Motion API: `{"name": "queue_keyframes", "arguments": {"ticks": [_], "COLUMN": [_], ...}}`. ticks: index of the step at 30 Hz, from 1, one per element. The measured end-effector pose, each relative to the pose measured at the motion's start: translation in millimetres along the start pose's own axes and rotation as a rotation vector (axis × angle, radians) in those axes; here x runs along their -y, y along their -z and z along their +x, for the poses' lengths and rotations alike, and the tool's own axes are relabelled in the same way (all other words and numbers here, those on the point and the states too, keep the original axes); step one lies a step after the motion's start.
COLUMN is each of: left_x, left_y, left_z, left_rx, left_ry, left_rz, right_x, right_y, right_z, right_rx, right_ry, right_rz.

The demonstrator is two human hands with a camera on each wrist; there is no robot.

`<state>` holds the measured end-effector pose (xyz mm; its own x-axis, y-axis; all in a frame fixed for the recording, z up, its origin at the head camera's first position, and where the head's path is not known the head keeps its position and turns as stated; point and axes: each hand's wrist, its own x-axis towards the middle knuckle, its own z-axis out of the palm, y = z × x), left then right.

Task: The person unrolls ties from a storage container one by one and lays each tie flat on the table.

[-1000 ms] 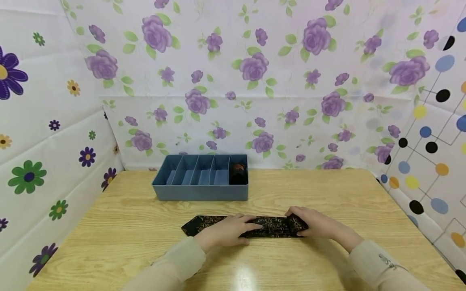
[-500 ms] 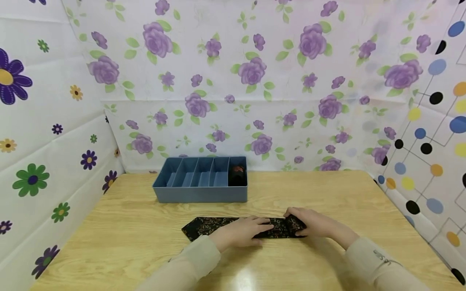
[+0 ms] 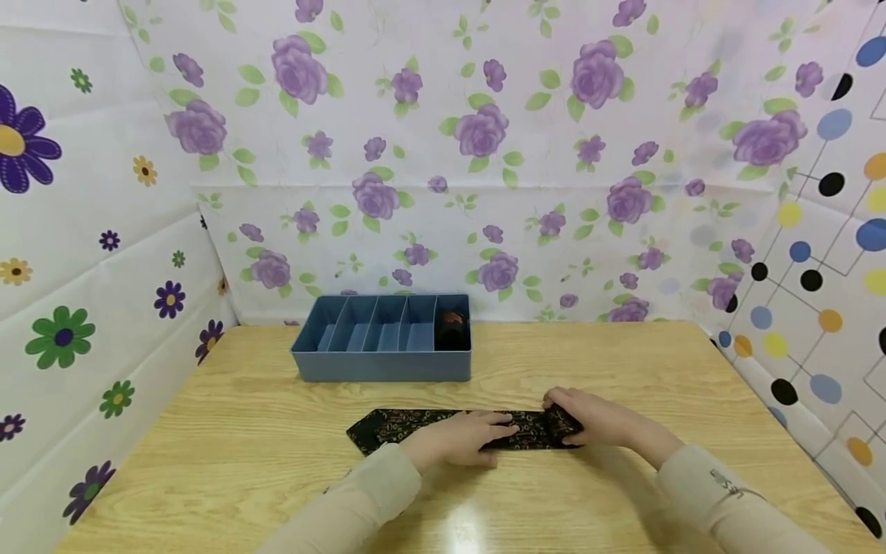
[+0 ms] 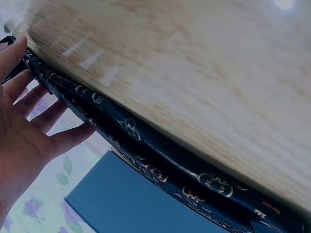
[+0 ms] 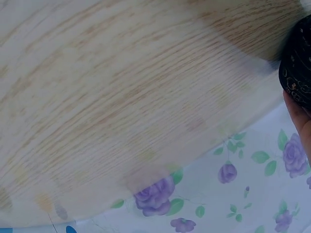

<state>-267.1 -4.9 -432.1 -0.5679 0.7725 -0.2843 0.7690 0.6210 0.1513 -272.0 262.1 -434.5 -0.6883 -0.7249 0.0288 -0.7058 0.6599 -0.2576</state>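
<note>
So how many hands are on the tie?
2. The left hand rests on the flat part of the tie; the right hand grips the roll at its right end in the head view.

Both arms (image 3: 734,504) in from below, pale sleeves (image 3: 384,477) down to the wrists (image 3: 656,446). Left hand (image 3: 457,440) palm down, fingers (image 4: 72,138) fairly straight, spread, aimed at right hand (image 3: 598,419). Right hand apart, turned inward, thumb and fingers curled, gripping; mostly cropped in right wrist view.
</note>
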Motion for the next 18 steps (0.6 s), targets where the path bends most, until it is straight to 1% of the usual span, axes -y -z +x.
{"name": "queue_keyframes", "arguments": {"ticks": [7,13,18], "left_x": [-1.5,-1.1,-1.5], "left_y": [-0.5,-2.4,-3.2], "left_z": [-0.2,0.1,-0.6], "left_rx": [-0.007,-0.01,-0.006], "left_ry": [0.004,0.011,0.016], "left_rz": [0.032,0.038,0.038], "right_x": [2.2,0.8,0.0], "right_y": [3.5,5.1,4.7], "right_z": [-0.3,-1.7,-3.2], "right_rx": [0.018,0.025,0.02], "right_ry": [0.0,0.023,0.023], "right_rz": [-0.067,-0.121,-0.125]}}
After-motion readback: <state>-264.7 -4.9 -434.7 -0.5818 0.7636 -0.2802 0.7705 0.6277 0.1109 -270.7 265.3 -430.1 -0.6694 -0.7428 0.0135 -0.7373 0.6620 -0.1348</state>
